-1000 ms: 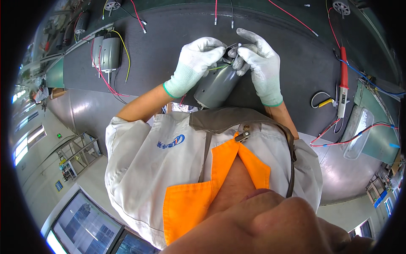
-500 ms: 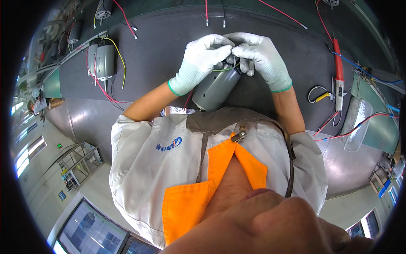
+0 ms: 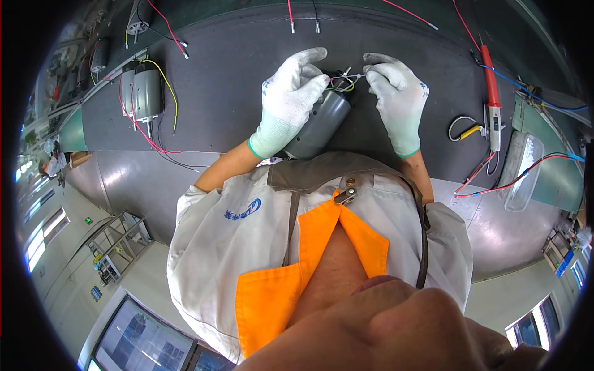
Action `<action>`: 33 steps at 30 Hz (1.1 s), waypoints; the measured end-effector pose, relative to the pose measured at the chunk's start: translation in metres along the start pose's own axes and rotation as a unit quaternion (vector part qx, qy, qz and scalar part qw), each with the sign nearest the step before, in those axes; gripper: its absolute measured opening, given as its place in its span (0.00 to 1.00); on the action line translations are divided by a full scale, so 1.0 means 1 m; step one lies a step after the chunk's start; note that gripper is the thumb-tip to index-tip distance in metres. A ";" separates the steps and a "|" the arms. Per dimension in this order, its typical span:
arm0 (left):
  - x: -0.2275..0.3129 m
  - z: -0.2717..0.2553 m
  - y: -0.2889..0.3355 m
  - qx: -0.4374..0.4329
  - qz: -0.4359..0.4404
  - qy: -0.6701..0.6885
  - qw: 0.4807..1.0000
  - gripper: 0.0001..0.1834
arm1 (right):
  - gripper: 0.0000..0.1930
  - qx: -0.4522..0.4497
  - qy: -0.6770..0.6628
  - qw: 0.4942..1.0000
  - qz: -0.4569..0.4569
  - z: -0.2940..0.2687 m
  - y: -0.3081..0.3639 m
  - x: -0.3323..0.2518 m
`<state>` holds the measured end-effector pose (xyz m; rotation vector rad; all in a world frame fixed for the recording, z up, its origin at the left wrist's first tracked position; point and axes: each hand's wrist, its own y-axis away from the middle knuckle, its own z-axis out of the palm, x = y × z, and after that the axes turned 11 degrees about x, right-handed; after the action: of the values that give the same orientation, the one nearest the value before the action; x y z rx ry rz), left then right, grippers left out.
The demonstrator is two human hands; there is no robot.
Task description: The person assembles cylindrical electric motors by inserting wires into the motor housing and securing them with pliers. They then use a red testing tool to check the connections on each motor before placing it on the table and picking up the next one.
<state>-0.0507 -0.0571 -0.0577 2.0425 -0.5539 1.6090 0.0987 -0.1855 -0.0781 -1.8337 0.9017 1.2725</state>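
A grey cylindrical motor [image 3: 320, 127] lies tilted on the dark bench in front of me, its wired end pointing away. Short wires [image 3: 342, 84], some yellow-green, bunch at that end. A thin pale strip like a cable tie [image 3: 355, 76] runs from the bunch to my right hand [image 3: 396, 96], whose thumb and fingertips close on its end. My left hand [image 3: 292, 93] is at the motor's left side, thumb bent in and fingertips closed beside the wires; what it grips is mostly hidden. Both hands wear white gloves.
More grey motors [image 3: 147, 93] with trailing wires lie at the left. On the right are a red-and-white handheld tool [image 3: 493, 99], yellow-handled scissors [image 3: 468, 132] and a clear plastic tray [image 3: 525, 173]. Red and black leads [image 3: 292, 26] hang over the far edge.
My hands have drawn apart from their meeting point above the motor's end, the right one moving right. The wires and pale strip between them now show.
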 end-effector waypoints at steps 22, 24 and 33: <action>0.000 -0.012 -0.017 -0.102 0.519 -0.422 0.736 0.09 | 0.12 -0.181 -0.340 0.889 0.249 -0.008 -0.003 -0.017; 0.005 -0.022 -0.029 -0.182 0.559 -0.459 0.666 0.11 | 0.12 -0.158 -0.295 0.902 0.273 -0.023 0.008 -0.024; 0.006 -0.022 -0.015 -0.259 0.545 -0.447 0.660 0.15 | 0.09 -0.145 -0.401 0.870 0.248 0.032 -0.038 -0.031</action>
<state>-0.0583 -0.0320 -0.0497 1.9048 -2.6121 0.4318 0.1079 -0.1348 -0.0508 -1.0628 0.7306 2.3542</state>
